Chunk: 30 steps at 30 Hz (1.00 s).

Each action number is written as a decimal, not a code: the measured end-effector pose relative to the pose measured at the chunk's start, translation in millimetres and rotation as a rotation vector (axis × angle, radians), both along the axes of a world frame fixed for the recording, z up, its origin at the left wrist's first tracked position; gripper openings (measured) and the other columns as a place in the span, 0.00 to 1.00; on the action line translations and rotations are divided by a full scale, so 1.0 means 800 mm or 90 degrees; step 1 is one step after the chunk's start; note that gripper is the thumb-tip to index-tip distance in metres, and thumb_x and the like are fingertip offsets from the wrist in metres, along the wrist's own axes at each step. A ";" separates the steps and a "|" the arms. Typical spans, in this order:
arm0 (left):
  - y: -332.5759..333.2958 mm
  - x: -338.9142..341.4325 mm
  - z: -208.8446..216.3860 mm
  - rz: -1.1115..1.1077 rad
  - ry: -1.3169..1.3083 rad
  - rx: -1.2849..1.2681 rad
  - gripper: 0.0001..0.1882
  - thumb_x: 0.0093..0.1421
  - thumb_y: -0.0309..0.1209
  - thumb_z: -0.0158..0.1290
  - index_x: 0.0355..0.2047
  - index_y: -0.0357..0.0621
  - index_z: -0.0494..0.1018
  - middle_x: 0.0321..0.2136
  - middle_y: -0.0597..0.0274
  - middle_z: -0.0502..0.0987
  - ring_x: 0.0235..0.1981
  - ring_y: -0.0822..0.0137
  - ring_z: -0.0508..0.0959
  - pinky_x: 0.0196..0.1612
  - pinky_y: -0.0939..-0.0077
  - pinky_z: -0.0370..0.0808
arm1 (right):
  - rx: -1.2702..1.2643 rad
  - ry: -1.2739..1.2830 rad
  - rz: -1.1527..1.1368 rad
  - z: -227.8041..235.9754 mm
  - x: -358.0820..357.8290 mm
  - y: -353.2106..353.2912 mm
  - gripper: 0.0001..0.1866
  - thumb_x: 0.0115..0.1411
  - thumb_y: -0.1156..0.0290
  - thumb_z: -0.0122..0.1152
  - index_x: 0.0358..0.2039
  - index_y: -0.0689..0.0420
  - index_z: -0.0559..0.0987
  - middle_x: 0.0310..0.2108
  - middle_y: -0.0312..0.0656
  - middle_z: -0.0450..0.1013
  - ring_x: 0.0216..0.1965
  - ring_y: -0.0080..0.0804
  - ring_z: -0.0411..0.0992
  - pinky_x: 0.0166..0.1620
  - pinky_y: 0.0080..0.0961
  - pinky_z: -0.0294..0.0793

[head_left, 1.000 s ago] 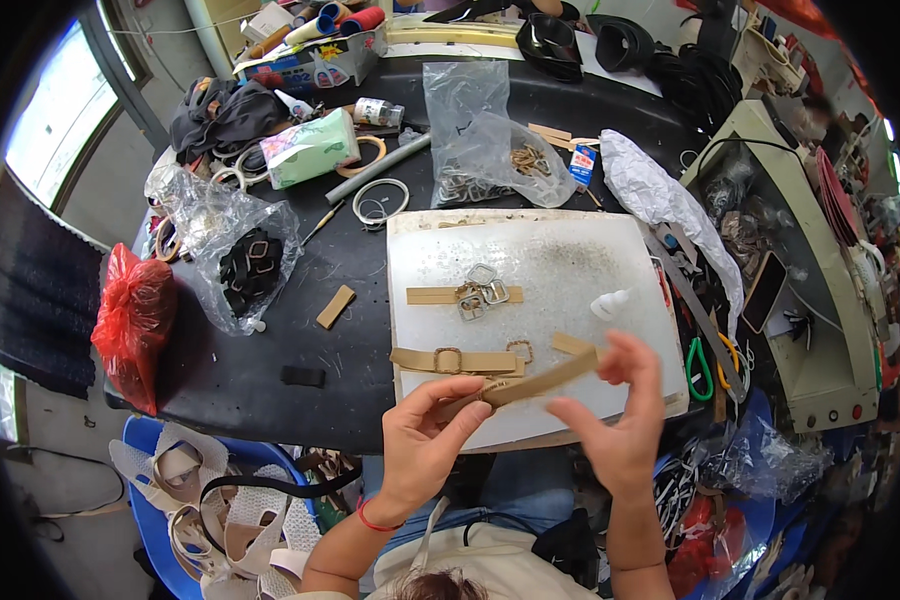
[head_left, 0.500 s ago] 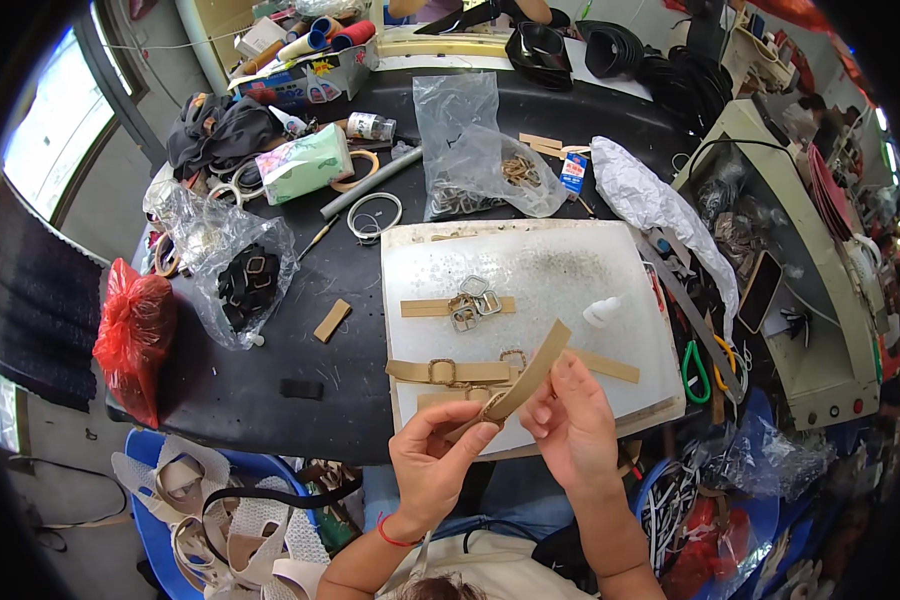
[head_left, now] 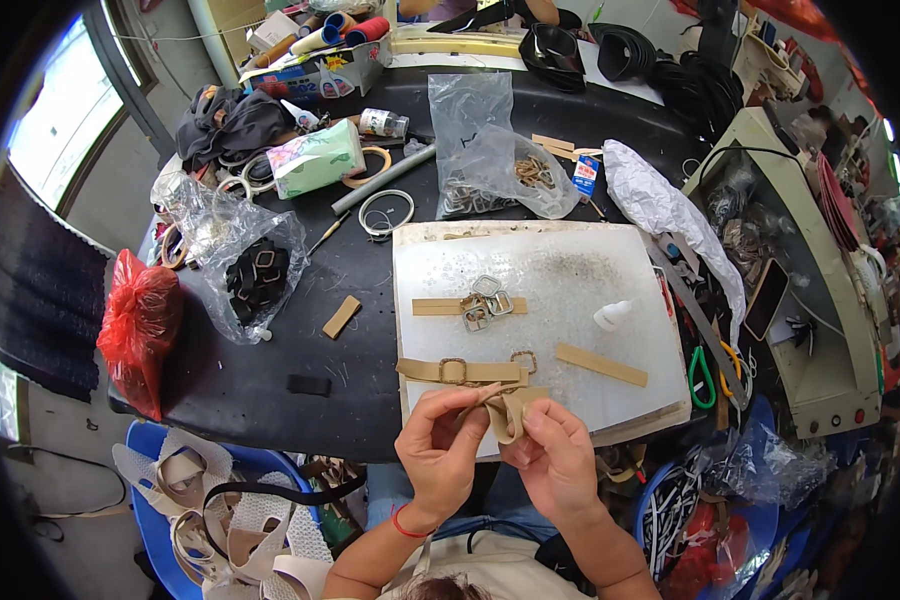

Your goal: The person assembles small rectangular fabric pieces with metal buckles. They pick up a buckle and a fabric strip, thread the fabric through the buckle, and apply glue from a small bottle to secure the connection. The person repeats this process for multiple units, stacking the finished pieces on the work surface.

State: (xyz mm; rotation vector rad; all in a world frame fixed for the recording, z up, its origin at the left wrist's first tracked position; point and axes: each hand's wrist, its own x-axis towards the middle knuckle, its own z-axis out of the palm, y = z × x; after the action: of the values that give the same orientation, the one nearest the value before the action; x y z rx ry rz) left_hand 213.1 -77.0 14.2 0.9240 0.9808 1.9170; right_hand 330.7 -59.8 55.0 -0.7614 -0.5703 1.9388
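Between my two hands a tan strap (head_left: 511,418) is bent into a loop just above the near edge of the white board (head_left: 580,260). My left hand (head_left: 440,452) pinches one part of it, where a small buckle partly shows between the fingers. The other part is gripped by the thumb and fingers of my right hand (head_left: 558,452). Just beyond them lies a tan strap threaded through a square buckle (head_left: 454,371), with another buckle (head_left: 523,362) beside it. A flat tan strip (head_left: 602,365) rests to the right. Farther back, several metal buckles (head_left: 484,305) sit on another tan strip (head_left: 440,307).
A small white bottle (head_left: 611,316) lies on the board. Green-handled scissors (head_left: 702,378) are at its right. Clear bags of hardware (head_left: 500,170), a red plastic bag (head_left: 140,330) and a tissue pack (head_left: 315,160) stand around the black table. Blue tubs (head_left: 160,500) flank my lap.
My right hand has come down and bent the strap's raised end over into a loop. My left hand has shifted slightly. The view has moved a little.
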 end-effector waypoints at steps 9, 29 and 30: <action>-0.007 -0.011 0.019 -0.164 -0.018 0.013 0.12 0.58 0.12 0.55 0.43 0.31 0.74 0.43 0.53 0.76 0.46 0.65 0.79 0.49 0.75 0.77 | 0.010 -0.087 -0.034 0.010 -0.006 0.005 0.12 0.69 0.64 0.54 0.45 0.60 0.73 0.36 0.32 0.70 0.39 0.19 0.67 0.48 0.17 0.67; -0.015 -0.077 0.038 -0.430 -0.090 -0.383 0.18 0.59 0.23 0.60 0.48 0.27 0.71 0.39 0.50 0.79 0.39 0.68 0.81 0.44 0.76 0.81 | 0.873 -0.863 0.062 0.003 0.036 0.007 0.26 0.46 0.58 0.74 0.46 0.51 0.80 0.39 0.30 0.76 0.46 0.30 0.72 0.62 0.54 0.51; -0.016 -0.079 0.038 -0.429 -0.084 -0.393 0.18 0.59 0.23 0.60 0.48 0.27 0.71 0.39 0.49 0.79 0.39 0.67 0.81 0.44 0.76 0.81 | 0.862 -0.862 0.058 0.002 0.037 0.009 0.25 0.45 0.57 0.74 0.44 0.50 0.81 0.36 0.29 0.76 0.45 0.29 0.72 0.62 0.55 0.51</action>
State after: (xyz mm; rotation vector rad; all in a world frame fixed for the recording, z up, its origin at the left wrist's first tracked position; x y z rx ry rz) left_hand 149.8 -89.6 44.7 0.6332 0.9421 1.0072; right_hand 360.4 -52.9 56.8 -0.9484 -2.3423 0.4263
